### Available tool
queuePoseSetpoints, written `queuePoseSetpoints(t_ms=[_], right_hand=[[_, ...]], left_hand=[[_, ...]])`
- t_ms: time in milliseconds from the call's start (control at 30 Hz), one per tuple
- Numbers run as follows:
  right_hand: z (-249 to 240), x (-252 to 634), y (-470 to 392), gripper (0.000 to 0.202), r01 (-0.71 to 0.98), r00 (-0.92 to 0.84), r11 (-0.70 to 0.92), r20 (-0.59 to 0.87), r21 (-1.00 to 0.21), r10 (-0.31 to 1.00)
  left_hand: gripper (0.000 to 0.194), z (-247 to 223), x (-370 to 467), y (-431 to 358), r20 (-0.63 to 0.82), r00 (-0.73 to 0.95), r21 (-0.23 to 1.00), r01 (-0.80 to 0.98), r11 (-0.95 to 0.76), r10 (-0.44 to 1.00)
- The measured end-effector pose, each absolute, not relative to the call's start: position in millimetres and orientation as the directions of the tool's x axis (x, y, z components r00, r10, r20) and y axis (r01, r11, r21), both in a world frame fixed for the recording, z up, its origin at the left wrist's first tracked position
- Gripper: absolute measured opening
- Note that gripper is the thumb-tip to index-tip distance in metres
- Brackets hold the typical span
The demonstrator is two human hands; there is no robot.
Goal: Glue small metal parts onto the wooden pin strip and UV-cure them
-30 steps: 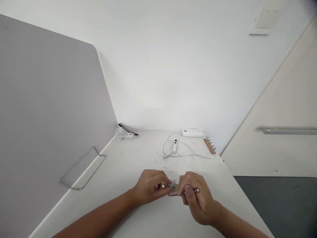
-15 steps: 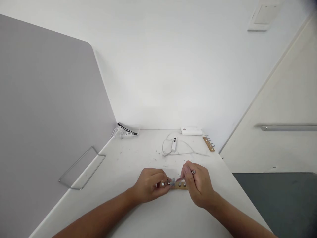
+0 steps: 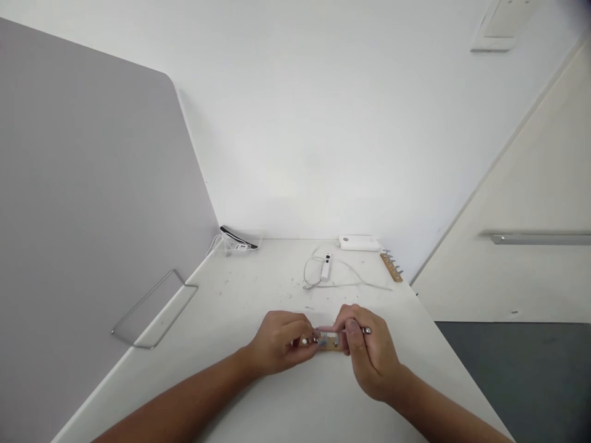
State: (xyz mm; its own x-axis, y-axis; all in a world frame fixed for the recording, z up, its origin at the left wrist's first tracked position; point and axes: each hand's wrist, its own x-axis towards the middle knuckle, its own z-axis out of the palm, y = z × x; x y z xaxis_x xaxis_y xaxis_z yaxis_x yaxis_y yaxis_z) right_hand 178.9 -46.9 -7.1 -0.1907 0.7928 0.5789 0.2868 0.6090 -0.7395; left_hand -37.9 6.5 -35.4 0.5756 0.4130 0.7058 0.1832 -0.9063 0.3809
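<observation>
My left hand [image 3: 284, 342] is closed around the left end of a short wooden hook rail [image 3: 329, 347], just above the table. Small metal hooks and shiny fittings stand out along the rail, partly covered by my fingers. My right hand [image 3: 373, 354] is closed over the rail's right part. From its grip pokes the rounded, shiny metal end of a slim tool [image 3: 366, 330]; the rest is mostly hidden, so its exact kind is unclear. A thin pinkish shape reaches left from this hand across the hooks, close to my left fingertips.
A second hook rail [image 3: 391, 267] lies at the table's right edge beside a white box [image 3: 359, 243]. A white cable [image 3: 364, 284] loops around a small white device [image 3: 325, 268]. A clear tray [image 3: 249, 236] stands back left; a wire handle [image 3: 152, 347] juts over the left edge.
My right hand has turned slightly, and the tool's shiny end has moved right and down. The pinkish shape now lies more level, reaching farther left. My left hand stays in place.
</observation>
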Motion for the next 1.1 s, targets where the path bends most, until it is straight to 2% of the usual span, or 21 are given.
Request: queuePoseSetpoints(t_ms=[100, 200, 367, 500, 700, 833, 1000, 1100], right_hand=[[-8, 183, -42, 0.031, 0.381, -0.129, 0.608, 0.611, -0.696, 0.781], [-5, 187, -40, 0.034, 0.422, -0.139, 0.609, 0.616, -0.672, 0.776], [5, 181, -47, 0.039, 0.274, -0.341, 0.67, 0.582, -0.69, 0.738], [4, 174, -53, 0.033, 0.182, -0.385, 0.715, 0.62, -0.675, 0.683], [-6, 177, -47, 0.027, 0.259, -0.227, 0.675, 0.635, -0.691, 0.738], [-7, 183, -41, 0.026, 0.39, -0.151, 0.663, 0.666, -0.639, 0.73], [-4, 190, -37, 0.031, 0.49, -0.15, 0.618, 0.638, -0.615, 0.755], [-2, 193, -37, 0.034, 0.477, -0.256, 0.644, 0.606, -0.599, 0.753]], left_hand=[[0.008, -38, -39, 7, 0.7, 0.559, 0.423, 0.175, -0.889, 0.444], [0.007, -43, -40, 9, 0.691, 0.548, 0.451, 0.184, -0.873, 0.472], [0.006, -42, -40, 9, 0.698, 0.542, 0.434, 0.199, -0.879, 0.467], [0.009, -36, -38, 7, 0.71, 0.556, 0.404, 0.181, -0.897, 0.432], [0.008, -39, -39, 8, 0.698, 0.56, 0.418, 0.189, -0.889, 0.447], [0.01, -42, -40, 9, 0.7, 0.546, 0.433, 0.188, -0.882, 0.46], [0.012, -43, -40, 9, 0.699, 0.542, 0.442, 0.186, -0.877, 0.467], [0.01, -43, -40, 9, 0.696, 0.548, 0.439, 0.187, -0.879, 0.464]])
